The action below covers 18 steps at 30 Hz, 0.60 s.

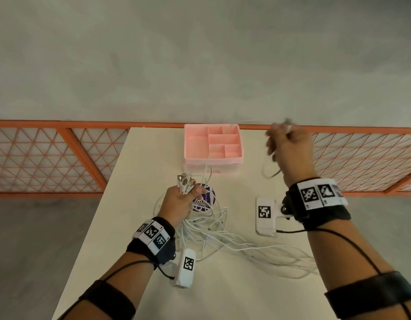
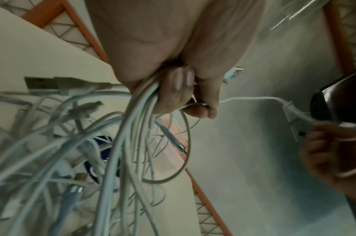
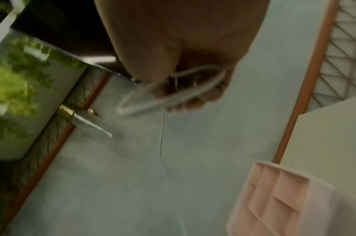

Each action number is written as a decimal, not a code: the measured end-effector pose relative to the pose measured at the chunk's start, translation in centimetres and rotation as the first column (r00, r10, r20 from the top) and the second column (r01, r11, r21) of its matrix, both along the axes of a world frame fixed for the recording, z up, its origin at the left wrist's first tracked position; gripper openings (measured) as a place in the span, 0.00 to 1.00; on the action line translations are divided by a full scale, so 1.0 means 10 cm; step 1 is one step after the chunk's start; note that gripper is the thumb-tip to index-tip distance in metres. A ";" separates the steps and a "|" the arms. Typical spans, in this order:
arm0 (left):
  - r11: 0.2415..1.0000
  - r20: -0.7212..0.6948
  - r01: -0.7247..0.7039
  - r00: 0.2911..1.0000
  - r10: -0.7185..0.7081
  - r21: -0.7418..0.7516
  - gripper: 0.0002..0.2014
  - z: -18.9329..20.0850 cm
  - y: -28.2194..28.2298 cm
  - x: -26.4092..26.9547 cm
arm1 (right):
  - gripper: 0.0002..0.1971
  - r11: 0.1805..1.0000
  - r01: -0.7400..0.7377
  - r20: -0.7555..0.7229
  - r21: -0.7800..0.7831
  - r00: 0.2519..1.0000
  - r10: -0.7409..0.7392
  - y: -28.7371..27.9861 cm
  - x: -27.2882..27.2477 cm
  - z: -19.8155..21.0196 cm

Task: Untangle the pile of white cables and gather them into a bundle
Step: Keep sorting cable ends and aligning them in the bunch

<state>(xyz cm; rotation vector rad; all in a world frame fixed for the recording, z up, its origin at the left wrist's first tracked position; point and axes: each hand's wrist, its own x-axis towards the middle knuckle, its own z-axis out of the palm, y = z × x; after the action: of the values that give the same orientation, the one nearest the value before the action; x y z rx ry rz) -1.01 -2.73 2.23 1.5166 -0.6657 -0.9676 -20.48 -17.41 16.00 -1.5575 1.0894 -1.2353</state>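
Observation:
My left hand grips a bunch of white cables just below their plug ends, which stick up above the fist. The rest of the white cables trail in a loose tangle over the cream table toward the right. In the left wrist view the fingers curl round several strands. My right hand is raised at the far right, blurred, holding one white cable whose loop hangs below it. The right wrist view shows that loop held in the curled fingers.
A pink compartment tray stands at the table's far edge, and a cable runs toward it. A purple round label lies under the cables. An orange mesh railing runs behind the table. The table's left edge is close to my left arm.

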 end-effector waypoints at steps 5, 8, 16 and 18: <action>0.993 -0.113 0.033 0.992 -0.046 -0.115 0.09 0.21 -0.06 -0.09 | 0.08 0.905 -0.372 -0.275 0.207 0.865 0.419 0.34 0.23 -0.42; 0.988 -0.073 0.040 0.996 -0.051 -0.148 0.12 0.34 -0.13 -0.11 | 0.10 0.850 -0.458 -0.172 0.261 0.844 0.508 0.57 0.41 -0.55; 0.979 -0.072 0.163 0.982 -0.173 -0.123 0.13 0.36 -0.05 -0.03 | 0.07 0.827 -0.483 0.073 0.288 0.872 0.484 0.65 0.54 -0.41; 0.977 -0.084 0.184 0.977 -0.194 -0.108 0.12 0.32 0.00 -0.03 | 0.06 0.872 -0.427 0.099 0.241 0.904 0.415 0.58 0.55 -0.34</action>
<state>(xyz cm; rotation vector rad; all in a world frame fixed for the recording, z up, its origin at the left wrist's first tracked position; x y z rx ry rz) -1.28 -2.76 5.44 1.3292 -0.7892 -1.1263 -14.97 -11.58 12.62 -1.4581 0.7864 -0.7916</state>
